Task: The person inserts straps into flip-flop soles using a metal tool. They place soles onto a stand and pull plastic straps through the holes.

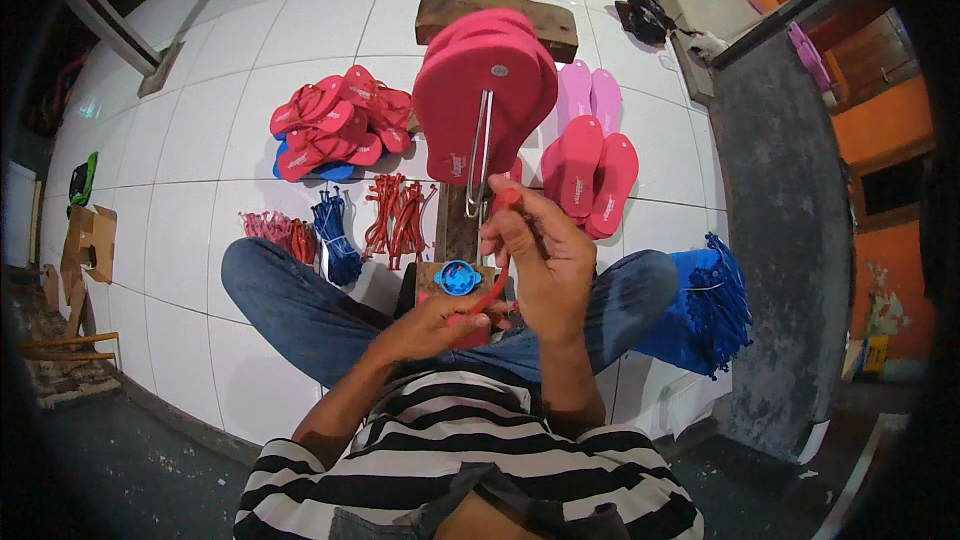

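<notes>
I sit cross-legged on a white tiled floor. My right hand (540, 255) is raised and pinches the upper end of a red rubber sandal strap (497, 280). My left hand (435, 325) holds the strap's lower end near my lap. In front of my hands a red sandal sole (480, 90) stands tilted on a wooden jig (460, 225), with a bent metal wire tool (480, 155) hanging through its toe hole. A small blue round dish (458, 278) rests on the jig's near end, just left of the strap.
A heap of red soles over blue ones (335, 125) lies at the left. Pink and red soles (590, 155) lie at the right. Bundles of red straps (400, 215) and blue straps (335, 230) lie ahead of my left knee; more blue straps (715, 305) at my right knee.
</notes>
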The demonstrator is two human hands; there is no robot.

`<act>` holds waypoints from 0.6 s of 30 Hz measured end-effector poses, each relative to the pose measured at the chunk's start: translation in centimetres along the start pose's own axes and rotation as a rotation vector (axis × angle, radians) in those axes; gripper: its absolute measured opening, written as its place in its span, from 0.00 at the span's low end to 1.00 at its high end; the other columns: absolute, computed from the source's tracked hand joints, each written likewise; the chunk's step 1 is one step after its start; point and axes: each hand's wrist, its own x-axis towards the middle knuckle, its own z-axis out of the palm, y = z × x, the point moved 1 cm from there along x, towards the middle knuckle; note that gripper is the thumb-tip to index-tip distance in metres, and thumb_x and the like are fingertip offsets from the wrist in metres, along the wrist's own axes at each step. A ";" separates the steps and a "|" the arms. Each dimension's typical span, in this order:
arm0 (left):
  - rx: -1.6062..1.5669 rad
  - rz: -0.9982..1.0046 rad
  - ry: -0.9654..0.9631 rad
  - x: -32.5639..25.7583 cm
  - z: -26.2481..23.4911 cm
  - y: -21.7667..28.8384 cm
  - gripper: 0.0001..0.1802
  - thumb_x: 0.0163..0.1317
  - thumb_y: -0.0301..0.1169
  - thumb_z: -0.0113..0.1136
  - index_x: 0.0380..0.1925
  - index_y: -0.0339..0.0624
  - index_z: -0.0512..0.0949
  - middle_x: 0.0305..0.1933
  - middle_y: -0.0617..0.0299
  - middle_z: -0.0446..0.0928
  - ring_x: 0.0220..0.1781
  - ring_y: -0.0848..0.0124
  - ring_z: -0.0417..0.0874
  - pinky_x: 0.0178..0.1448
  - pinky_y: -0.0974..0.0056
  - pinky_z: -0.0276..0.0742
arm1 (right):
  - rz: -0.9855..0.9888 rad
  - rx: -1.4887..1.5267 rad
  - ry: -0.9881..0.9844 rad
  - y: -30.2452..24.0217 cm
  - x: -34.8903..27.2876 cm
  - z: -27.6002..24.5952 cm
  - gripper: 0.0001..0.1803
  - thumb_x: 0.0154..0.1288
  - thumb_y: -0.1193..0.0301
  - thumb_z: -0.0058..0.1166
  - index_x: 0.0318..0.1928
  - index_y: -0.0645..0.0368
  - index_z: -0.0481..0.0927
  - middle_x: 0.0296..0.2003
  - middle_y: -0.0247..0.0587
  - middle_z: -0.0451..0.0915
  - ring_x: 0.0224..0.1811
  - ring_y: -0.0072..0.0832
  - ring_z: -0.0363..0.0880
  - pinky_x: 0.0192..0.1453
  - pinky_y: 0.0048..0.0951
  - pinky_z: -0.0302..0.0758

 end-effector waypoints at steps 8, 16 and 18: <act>0.395 0.331 0.604 2.8 -7.9 5.8 0.18 0.65 0.26 0.55 0.55 0.38 0.74 0.47 0.55 0.79 0.50 0.66 0.79 0.56 0.63 0.72 | -0.238 -0.206 0.010 0.0 0.0 -0.1 0.08 0.65 0.78 0.57 0.43 0.67 0.75 0.35 0.46 0.83 0.32 0.22 0.80 0.37 0.20 0.75; 0.908 0.708 0.820 8.7 -9.6 14.1 0.18 0.60 0.27 0.61 0.52 0.40 0.77 0.48 0.50 0.78 0.48 0.56 0.81 0.50 0.59 0.76 | -0.535 -0.788 0.072 -2.4 1.5 0.5 0.08 0.59 0.80 0.60 0.40 0.64 0.82 0.32 0.43 0.82 0.33 0.30 0.80 0.36 0.27 0.76; 0.949 0.624 0.853 8.8 -9.1 14.5 0.17 0.58 0.30 0.64 0.48 0.39 0.78 0.41 0.51 0.78 0.39 0.56 0.82 0.42 0.60 0.78 | -0.652 -0.924 0.064 -3.1 2.5 0.2 0.09 0.56 0.80 0.61 0.40 0.63 0.83 0.33 0.43 0.82 0.34 0.33 0.80 0.36 0.30 0.76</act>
